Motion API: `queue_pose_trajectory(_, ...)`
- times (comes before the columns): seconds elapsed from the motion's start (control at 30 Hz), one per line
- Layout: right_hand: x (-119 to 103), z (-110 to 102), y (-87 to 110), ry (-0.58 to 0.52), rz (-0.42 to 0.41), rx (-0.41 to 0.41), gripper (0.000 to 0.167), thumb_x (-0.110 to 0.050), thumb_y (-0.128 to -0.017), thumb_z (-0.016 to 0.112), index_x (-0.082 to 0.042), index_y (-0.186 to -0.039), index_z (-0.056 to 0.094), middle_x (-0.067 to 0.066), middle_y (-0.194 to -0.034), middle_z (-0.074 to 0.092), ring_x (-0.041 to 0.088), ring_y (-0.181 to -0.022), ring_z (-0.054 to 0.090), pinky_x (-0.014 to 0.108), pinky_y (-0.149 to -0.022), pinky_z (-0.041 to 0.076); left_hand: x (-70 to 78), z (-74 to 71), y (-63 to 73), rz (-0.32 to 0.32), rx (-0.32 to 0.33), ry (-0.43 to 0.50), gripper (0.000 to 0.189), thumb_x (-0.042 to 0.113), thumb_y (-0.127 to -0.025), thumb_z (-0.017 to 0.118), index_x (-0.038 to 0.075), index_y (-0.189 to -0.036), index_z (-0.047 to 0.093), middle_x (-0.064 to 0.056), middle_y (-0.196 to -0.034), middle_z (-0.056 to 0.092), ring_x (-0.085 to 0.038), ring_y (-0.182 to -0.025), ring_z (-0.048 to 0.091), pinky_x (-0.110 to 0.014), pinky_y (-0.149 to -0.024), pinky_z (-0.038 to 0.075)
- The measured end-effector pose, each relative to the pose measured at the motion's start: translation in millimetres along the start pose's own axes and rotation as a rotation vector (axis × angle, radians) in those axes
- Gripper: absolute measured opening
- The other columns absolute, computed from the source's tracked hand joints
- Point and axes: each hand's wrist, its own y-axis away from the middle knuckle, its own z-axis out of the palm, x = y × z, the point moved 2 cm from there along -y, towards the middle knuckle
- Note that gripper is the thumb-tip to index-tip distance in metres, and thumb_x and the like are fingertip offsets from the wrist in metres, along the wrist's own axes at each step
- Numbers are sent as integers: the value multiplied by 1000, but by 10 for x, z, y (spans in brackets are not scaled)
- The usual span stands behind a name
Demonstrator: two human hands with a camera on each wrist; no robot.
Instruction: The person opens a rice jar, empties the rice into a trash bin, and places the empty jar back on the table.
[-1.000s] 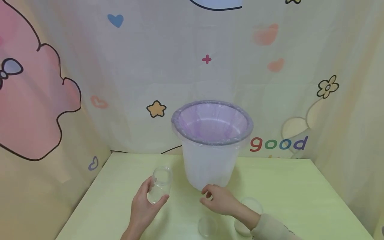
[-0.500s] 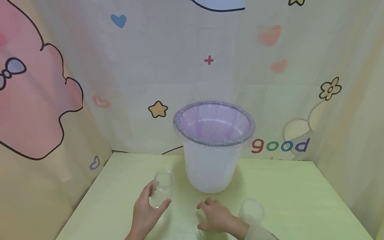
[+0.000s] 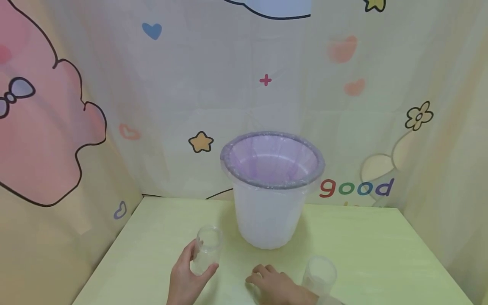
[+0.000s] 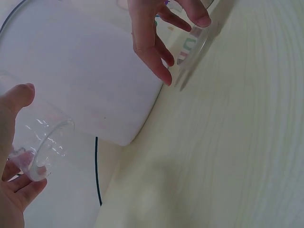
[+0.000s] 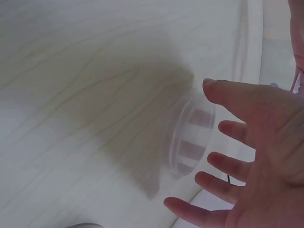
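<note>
My left hand (image 3: 190, 271) grips a clear plastic jar (image 3: 209, 252), fingers on one side and thumb on the other. The jar's round mouth faces up in the head view, just above the table. My right hand (image 3: 276, 286) hovers low over a clear round lid (image 5: 192, 137) on the table. In the right wrist view its fingers are spread and relaxed around the lid, not closed on it. The left wrist view shows the lid (image 4: 192, 47) beside the right thumb; whether they touch, I cannot tell. The right hand mostly hides it in the head view.
A white bin (image 3: 268, 216) with a purple inside and a clear liner stands at the table's back middle. Another clear container (image 3: 320, 273) stands by my right wrist. Printed curtains (image 3: 171, 84) enclose the pale yellow-green table (image 3: 366, 241).
My right hand has moved down and towards me, from in front of the bin to over the lid. My left hand has lowered slightly with the jar still in its grip.
</note>
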Motion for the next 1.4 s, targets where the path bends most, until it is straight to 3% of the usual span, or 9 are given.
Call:
queue_pose_trajectory(0.27, 32, 102, 60, 79, -98, 132, 49, -61, -75, 61, -27, -111, 57, -1, -112, 52, 16, -90, 53, 17, -47, 39, 14, 32, 51, 29, 9, 2, 74, 24, -56, 87, 12, -120, 54, 4, -104, 64, -12, -92, 60, -33, -77, 50)
queue_pose_trajectory(0.47, 52, 133, 72, 98, -193, 219, 45, -55, -77, 63, -22, -107, 58, -1, -105, 53, 11, -82, 49, 9, -45, 29, 27, 53, 88, 23, 11, 12, 74, 22, -54, 88, 13, -120, 55, 5, -106, 64, -12, -91, 61, -33, -77, 50)
queue_pose_trajectory(0.73, 75, 74, 51, 57, -209, 178, 43, -30, -73, 77, -17, -109, 57, 0, -106, 51, 14, -87, 49, 13, -59, 42, 28, 78, 119, 11, -3, 21, 73, 22, -54, 88, 12, -119, 56, 5, -105, 64, -10, -88, 61, -33, -76, 49)
queue_pose_trajectory(1.0, 92, -22, 67, 45, -212, 178, 45, -21, -70, 76, -17, -110, 56, 0, -107, 50, 16, -89, 50, 19, -67, 46, 36, 109, 137, 17, -17, 36, 72, 22, -55, 88, 11, -119, 56, 4, -105, 65, -11, -88, 61, -35, -76, 50)
queue_pose_trajectory(1.3, 66, 66, 53, 40, -207, 135, 48, -23, -70, 79, -19, -112, 55, 1, -110, 50, 15, -91, 49, 15, -62, 44, -62, 212, 234, -108, -162, 23, 68, 25, -61, 84, 10, -119, 52, 0, -107, 64, -19, -93, 61, -38, -76, 48)
queue_pose_trajectory(1.4, 60, 95, 53, 59, -222, 159, 48, -23, -68, 80, -19, -110, 56, 0, -109, 50, 15, -89, 50, 14, -59, 43, -106, 230, 273, -122, -188, 7, 66, 28, -61, 84, 10, -117, 53, 0, -104, 63, -19, -91, 59, -35, -73, 48)
